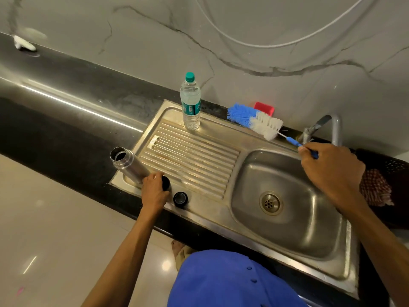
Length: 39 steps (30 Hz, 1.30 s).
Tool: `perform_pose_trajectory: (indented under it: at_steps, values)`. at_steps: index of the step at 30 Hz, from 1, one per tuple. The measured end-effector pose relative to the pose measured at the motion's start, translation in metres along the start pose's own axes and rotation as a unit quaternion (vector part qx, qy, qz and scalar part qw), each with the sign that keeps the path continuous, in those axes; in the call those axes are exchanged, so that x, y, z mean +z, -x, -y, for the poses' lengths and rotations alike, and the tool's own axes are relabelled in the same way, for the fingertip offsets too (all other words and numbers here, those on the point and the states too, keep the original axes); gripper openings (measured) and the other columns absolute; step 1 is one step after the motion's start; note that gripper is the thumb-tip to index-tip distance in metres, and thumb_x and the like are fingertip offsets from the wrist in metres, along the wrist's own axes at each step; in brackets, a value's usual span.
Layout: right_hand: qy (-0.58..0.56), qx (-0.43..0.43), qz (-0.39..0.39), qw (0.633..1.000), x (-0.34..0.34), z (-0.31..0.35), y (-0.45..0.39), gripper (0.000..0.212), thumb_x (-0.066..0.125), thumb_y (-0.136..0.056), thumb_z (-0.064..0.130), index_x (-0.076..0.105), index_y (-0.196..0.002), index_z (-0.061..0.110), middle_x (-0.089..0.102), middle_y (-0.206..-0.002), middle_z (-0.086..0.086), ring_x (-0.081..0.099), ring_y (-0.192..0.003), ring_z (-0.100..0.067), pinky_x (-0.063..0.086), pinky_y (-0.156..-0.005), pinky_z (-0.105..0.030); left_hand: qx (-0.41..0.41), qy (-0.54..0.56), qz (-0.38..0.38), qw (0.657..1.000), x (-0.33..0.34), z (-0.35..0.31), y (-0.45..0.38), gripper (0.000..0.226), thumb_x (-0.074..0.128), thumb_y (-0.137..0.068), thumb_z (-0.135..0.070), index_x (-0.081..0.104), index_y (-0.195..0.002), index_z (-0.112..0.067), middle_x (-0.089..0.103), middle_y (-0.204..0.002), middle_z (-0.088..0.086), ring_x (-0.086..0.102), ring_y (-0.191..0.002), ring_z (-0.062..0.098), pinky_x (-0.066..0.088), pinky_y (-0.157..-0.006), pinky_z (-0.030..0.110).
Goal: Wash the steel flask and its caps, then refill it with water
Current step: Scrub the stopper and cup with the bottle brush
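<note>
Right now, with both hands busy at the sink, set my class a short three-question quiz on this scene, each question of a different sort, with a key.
1. True or false: the steel flask stands open, with no cap on its mouth.
2. Which thing does the right hand grip? A) the water bottle B) the bottle brush by its handle C) the red sponge
3. Fill in: the loose black cap sits on the drainboard, just to the ____ of the left hand, apart from it.

Key: 1 true; 2 B; 3 right
</note>
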State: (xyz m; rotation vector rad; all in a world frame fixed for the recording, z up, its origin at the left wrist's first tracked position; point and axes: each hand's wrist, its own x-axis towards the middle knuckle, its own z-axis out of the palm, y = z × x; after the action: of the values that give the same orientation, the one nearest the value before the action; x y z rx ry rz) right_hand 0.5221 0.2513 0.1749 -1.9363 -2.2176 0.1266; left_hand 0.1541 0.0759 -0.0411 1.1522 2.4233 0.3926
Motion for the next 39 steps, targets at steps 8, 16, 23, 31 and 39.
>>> perform_pose_trajectory:
  at_steps: [8, 16, 23, 31, 39]
  values:
    - [0.015, 0.034, -0.011, 0.999, -0.029, -0.037, -0.032, 0.029, 0.056, -0.099, 0.043, 0.077, -0.098, 0.023, 0.058, -0.067, -0.002, 0.059, -0.068, -0.031, 0.056, -0.069, -0.045, 0.017, 0.117, -0.043, 0.992, -0.008, -0.039, -0.014, 0.075, 0.092, -0.076, -0.020, 0.053, -0.140, -0.008, 0.055, -0.134, 0.017, 0.061, -0.115, 0.036, 0.050, -0.094, 0.043]
    - [0.152, -0.007, -0.019, 0.988, -0.055, -0.050, -0.101, 0.034, 0.051, -0.097, 0.034, 0.073, -0.077, 0.016, 0.053, -0.062, -0.007, 0.047, -0.052, -0.025, 0.039, -0.060, -0.030, 0.117, 0.182, -0.048, 0.975, -0.014, -0.134, -0.041, 0.069, 0.095, -0.064, -0.020, 0.058, -0.121, -0.011, 0.056, -0.115, 0.007, 0.050, -0.104, 0.019, 0.039, -0.084, 0.024]
    - [0.232, -0.048, 0.064, 0.969, -0.039, -0.028, -0.152, 0.028, 0.052, -0.097, 0.033, 0.077, -0.092, 0.024, 0.056, -0.069, -0.001, 0.045, -0.055, -0.018, 0.025, -0.057, -0.027, 0.170, 0.223, -0.025, 0.960, -0.007, -0.176, -0.052, 0.074, 0.097, -0.064, -0.026, 0.063, -0.129, -0.013, 0.066, -0.120, -0.003, 0.060, -0.106, 0.012, 0.044, -0.081, 0.007]
    - [0.307, -0.097, 0.116, 0.940, -0.016, -0.002, -0.182, 0.028, 0.048, -0.099, 0.039, 0.066, -0.104, 0.018, 0.049, -0.082, -0.004, 0.048, -0.071, -0.020, 0.035, -0.072, -0.034, 0.169, 0.225, 0.007, 0.960, 0.006, -0.175, -0.049, 0.065, 0.098, -0.065, -0.022, 0.066, -0.121, -0.014, 0.072, -0.115, -0.002, 0.062, -0.101, 0.009, 0.040, -0.078, -0.001]
    - [0.245, -0.093, 0.056, 0.963, -0.055, -0.029, -0.180, 0.021, 0.056, -0.094, 0.032, 0.077, -0.092, 0.025, 0.055, -0.066, -0.002, 0.047, -0.058, -0.020, 0.034, -0.068, -0.032, 0.161, 0.273, 0.036, 0.948, 0.019, -0.176, -0.050, 0.066, 0.096, -0.069, -0.022, 0.066, -0.128, -0.025, 0.068, -0.122, -0.004, 0.067, -0.108, 0.017, 0.060, -0.088, 0.031]
